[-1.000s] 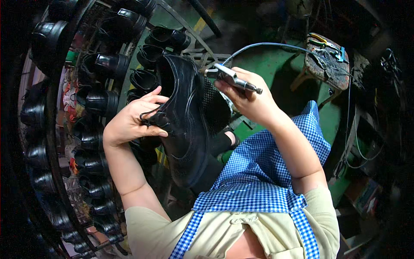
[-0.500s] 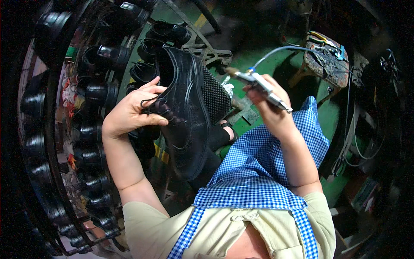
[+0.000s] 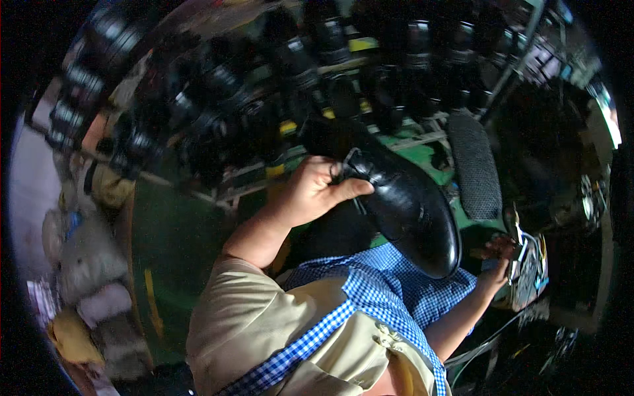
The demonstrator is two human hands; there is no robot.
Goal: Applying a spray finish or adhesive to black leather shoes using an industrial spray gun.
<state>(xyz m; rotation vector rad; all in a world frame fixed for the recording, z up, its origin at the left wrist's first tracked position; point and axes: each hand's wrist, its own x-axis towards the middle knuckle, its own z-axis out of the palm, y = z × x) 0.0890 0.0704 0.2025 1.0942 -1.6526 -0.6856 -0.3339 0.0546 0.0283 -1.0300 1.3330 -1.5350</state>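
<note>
My left hand (image 3: 316, 193) grips a black leather lace-up shoe (image 3: 419, 214) at its tongue and laces, thumb on top. The shoe's toe points down to the right, and its glossy upper catches the light. At the far right, beside a small stool (image 3: 526, 290), my right hand (image 3: 496, 259) is closed around a slim metal spray gun (image 3: 514, 228). The hand is shaded and slightly blurred, so its fingers show only in part.
Racks of black shoes (image 3: 290, 59) run across the far side and left. A long, dark textured pad (image 3: 477, 168) stands right of the shoe. Full sacks (image 3: 92, 254) are piled at the left. Hoses (image 3: 485, 343) trail near the stool over the green floor (image 3: 413, 155).
My view has swung left. The shoe has turned so its toe points rightward and its glossy side shows. My right hand has moved away from the shoe to the stool with the spray gun.
</note>
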